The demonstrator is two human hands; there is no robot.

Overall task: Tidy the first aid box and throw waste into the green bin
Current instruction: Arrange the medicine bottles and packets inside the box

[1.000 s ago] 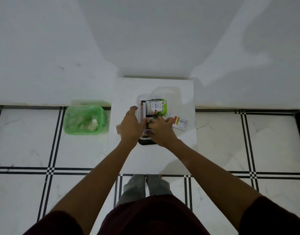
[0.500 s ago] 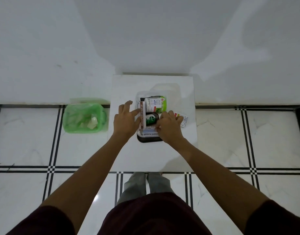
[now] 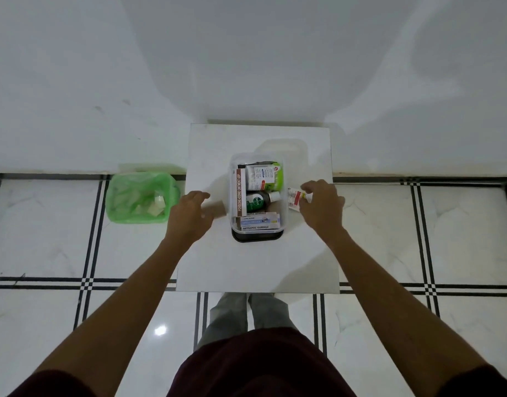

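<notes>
The clear first aid box [image 3: 285,196] stands mid-table on a dark lid and holds an ointment carton, a dark green bottle [image 3: 256,202], a white tub and bandage boxes. My right hand [image 3: 321,209] is just right of the box, its fingertips pinched on the end of a small white and red tube [image 3: 294,198] lying on the table. My left hand [image 3: 189,217] hovers left of the box, fingers apart, beside a small tan scrap [image 3: 219,210]. The green bin [image 3: 114,213] sits on the floor to the left with scraps inside.
The small white table [image 3: 258,262] stands against a white wall. A black-striped tiled floor surrounds it. My legs are below the table's near edge. The bin is close to the table's left side.
Both hands have come off the box and moved outward: the left one to the scrap on the left, the right one to the tube on the right.
</notes>
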